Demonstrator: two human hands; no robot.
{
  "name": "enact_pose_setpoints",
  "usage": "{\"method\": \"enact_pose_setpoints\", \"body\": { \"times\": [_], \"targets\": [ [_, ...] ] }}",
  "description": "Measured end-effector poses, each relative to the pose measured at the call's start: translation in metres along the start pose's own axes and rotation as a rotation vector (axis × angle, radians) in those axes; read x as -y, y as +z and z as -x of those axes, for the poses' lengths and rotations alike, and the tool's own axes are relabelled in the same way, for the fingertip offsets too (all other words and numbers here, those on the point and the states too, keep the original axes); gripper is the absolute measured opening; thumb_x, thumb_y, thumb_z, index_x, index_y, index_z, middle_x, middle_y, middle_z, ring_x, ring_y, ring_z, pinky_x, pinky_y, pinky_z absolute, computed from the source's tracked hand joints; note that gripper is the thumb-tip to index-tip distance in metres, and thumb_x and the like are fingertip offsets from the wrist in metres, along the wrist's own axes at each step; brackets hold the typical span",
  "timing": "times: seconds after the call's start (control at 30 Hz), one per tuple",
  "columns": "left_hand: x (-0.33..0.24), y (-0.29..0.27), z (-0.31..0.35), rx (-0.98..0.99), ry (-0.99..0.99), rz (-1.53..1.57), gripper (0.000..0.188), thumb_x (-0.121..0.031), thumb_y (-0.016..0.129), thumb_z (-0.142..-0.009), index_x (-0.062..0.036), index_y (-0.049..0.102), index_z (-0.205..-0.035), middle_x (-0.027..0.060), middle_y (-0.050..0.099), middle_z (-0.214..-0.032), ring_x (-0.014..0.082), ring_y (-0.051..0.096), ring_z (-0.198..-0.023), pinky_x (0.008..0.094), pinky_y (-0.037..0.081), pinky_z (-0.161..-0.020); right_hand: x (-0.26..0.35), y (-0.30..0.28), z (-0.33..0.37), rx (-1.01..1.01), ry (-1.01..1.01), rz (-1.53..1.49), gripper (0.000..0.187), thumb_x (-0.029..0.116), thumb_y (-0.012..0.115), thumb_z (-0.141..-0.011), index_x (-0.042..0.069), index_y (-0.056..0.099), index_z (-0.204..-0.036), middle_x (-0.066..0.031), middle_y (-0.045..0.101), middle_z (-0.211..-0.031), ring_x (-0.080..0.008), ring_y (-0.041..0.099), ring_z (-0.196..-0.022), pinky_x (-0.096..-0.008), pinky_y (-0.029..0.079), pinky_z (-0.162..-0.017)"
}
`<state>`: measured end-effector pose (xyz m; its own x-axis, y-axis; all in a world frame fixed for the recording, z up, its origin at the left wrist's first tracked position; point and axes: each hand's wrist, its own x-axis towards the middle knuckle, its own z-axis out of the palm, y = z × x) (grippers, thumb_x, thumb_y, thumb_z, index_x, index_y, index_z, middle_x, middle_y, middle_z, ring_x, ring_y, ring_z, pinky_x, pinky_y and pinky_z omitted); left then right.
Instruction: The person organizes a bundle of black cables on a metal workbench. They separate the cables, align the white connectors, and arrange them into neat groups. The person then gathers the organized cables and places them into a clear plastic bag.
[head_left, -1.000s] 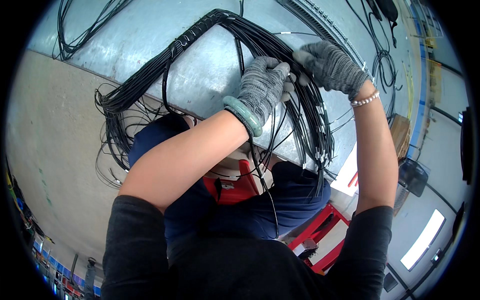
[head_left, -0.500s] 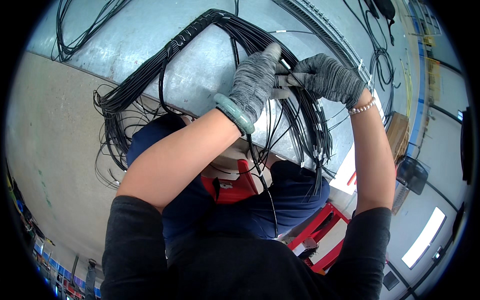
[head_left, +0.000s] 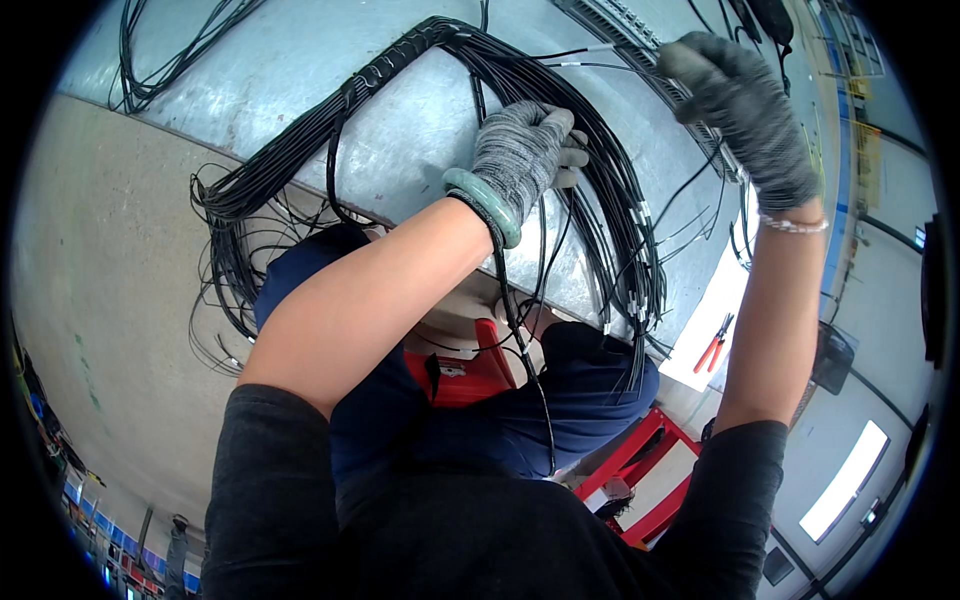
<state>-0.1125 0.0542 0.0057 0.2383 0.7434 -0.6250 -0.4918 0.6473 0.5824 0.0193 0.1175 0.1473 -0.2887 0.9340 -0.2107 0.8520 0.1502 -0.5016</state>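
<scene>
Evidently, in the head view, your bundle [head_left: 535, 80] arcs over the metal table [head_left: 405, 145], from the wrapped stretch [head_left: 385, 68] round to the loose ends [head_left: 637, 308] by your right knee. Your left hand [head_left: 528, 148] rests at the bundle's inner edge, fingers half curled; whether they grip any strand, I cannot tell. Your right hand [head_left: 742, 115], blurred, is raised beside the slotted strip [head_left: 620, 30], fingers drawn together, and a wire [head_left: 565, 53] runs straight into them, so you appear to be pinching it.

For a clean separation, I'd steady the bundle with the left palm and draw the wire smoothly, at a low angle, so its neighbours lie flat. Spare the white label [head_left: 600, 47] any rubbing. Snagging on the strip's slots looks the likeliest trouble, so lift the wire clear of them. The pliers [head_left: 712, 352] lie well apart, off to your right.
</scene>
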Motion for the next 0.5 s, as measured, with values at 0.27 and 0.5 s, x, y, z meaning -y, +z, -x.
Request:
{"method": "enact_pose_setpoints", "body": {
  "times": [0.27,0.5],
  "targets": [
    [-0.009,-0.004,0.01,0.149,-0.061,-0.036,0.035,-0.035,0.054,-0.088,-0.0002,0.055,-0.095,0.0039,0.059,-0.066,0.0086,0.056,-0.051,0.0191,0.043,-0.038,0.01,-0.064,0.026,0.064,-0.099,0.048,0.033,0.031,0.069,-0.078,0.005,0.065,-0.098,-0.0044,0.064,-0.079,-0.0116,0.06,-0.069,-0.0239,0.05,-0.06],
    [-0.015,-0.015,0.014,0.217,0.062,0.299,0.026,-0.029,0.051,-0.091,-0.0034,0.055,-0.095,0.0073,0.06,-0.08,0.0053,0.052,-0.053,0.0165,0.04,-0.037,0.0,0.018,0.09,0.311,-0.197,-0.019,0.014,0.009,0.068,-0.075,0.002,0.062,-0.086,-0.0078,0.061,-0.067,-0.0168,0.06,-0.061,-0.0274,0.051,-0.063]
  ]
}}
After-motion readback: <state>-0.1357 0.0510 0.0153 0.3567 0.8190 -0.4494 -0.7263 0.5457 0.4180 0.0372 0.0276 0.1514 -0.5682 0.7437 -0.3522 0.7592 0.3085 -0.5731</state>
